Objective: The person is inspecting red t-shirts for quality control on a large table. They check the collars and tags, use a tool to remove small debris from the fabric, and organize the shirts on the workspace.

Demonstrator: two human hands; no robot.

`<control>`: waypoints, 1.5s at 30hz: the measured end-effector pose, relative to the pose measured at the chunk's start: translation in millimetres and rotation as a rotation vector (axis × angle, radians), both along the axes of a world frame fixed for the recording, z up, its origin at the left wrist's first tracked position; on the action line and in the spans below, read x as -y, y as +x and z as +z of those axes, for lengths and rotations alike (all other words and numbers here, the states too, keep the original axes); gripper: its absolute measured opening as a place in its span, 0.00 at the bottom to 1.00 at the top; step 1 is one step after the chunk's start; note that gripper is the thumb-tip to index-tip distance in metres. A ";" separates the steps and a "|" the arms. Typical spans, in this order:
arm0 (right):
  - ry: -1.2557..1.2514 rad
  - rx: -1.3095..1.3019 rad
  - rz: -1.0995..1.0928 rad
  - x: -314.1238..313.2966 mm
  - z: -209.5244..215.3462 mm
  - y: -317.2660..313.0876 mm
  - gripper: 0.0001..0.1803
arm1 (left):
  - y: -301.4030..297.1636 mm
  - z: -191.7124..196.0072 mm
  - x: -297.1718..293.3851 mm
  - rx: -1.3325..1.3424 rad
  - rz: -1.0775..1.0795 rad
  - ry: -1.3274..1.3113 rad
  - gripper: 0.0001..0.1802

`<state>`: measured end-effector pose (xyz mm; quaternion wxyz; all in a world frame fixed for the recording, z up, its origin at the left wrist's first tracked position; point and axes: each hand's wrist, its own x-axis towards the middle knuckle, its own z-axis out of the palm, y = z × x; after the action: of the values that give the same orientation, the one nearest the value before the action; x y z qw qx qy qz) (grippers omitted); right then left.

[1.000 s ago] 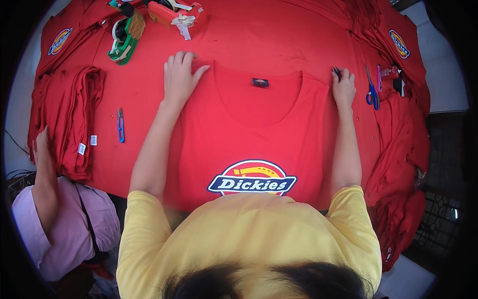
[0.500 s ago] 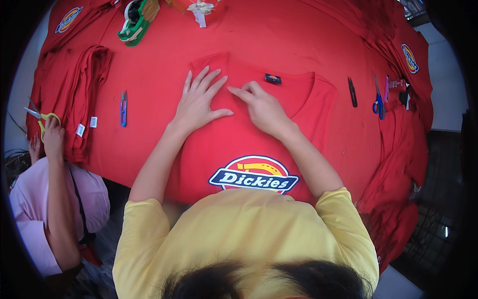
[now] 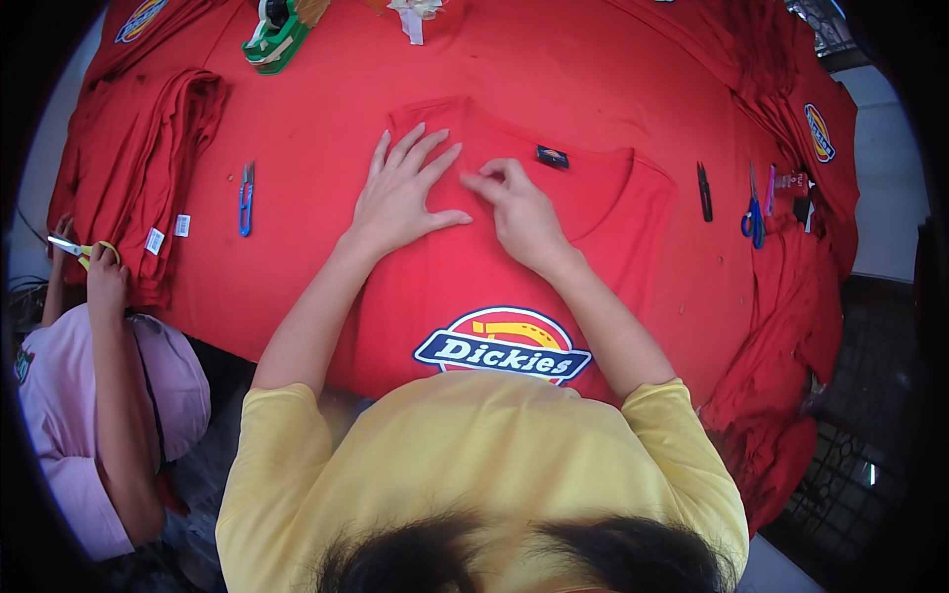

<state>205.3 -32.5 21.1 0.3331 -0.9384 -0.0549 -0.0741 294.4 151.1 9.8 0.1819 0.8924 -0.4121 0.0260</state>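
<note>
The red T-shirt [image 3: 593, 247] lies flat on the counter [image 3: 316, 148] — left hand [image 3: 400, 198] fingers spread flat on it, right hand [image 3: 519, 212] fingers pinching its fabric.

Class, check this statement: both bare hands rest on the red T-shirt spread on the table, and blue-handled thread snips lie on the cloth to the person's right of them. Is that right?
Not quite. The head view shows the blue-handled thread snips to the person's left of the hands, not the right. The left hand and right hand do rest on the red T-shirt.
</note>
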 end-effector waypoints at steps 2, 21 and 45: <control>0.022 -0.016 -0.007 -1.2 0.0 -0.7 0.13 | -1.0 0.0 -0.4 -0.007 0.006 0.008 0.50; -0.024 -0.186 -0.654 120.3 41.1 -181.5 0.13 | -65.4 18.1 -88.7 -0.548 0.357 -0.271 0.19; 0.196 0.192 -1.001 291.3 13.0 -203.9 0.21 | -111.6 8.1 -90.5 -0.388 0.483 -0.302 0.10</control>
<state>1.4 -323.8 34.2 0.3365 -0.8033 0.3774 -0.3147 182.9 241.6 17.9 0.3753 0.9157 -0.1380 -0.0411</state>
